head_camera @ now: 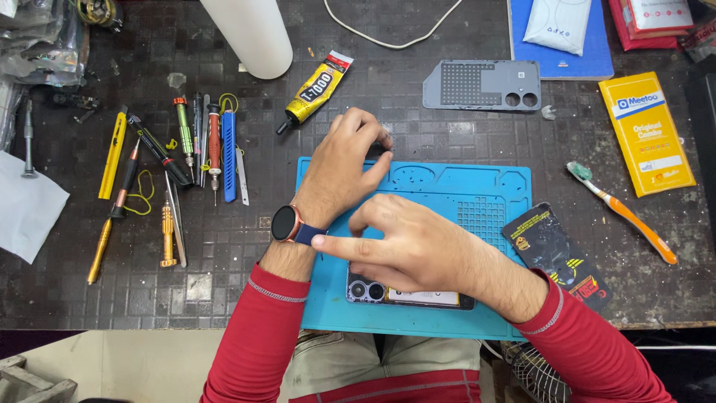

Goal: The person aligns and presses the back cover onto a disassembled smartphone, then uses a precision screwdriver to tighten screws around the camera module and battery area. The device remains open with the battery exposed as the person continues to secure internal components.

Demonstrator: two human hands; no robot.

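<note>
A phone (418, 297) with its back off lies on a blue work mat (492, 201); its camera lenses show at the left end. My right hand (406, 246) rests on top of it, fingers curled, index finger stretched to the left. My left hand (339, 168), with a watch on the wrist, reaches to the mat's upper left edge. Its fingertips pinch a small dark part there, too small to identify. A grey back cover (485, 86) lies above the mat.
To the left lie screwdrivers, tweezers and pry tools (198, 145). A glue tube (317, 89) and a white cylinder (250, 33) sit at the top. On the right are a black flat pack (556, 254), a toothbrush (623, 213) and a yellow packet (645, 134).
</note>
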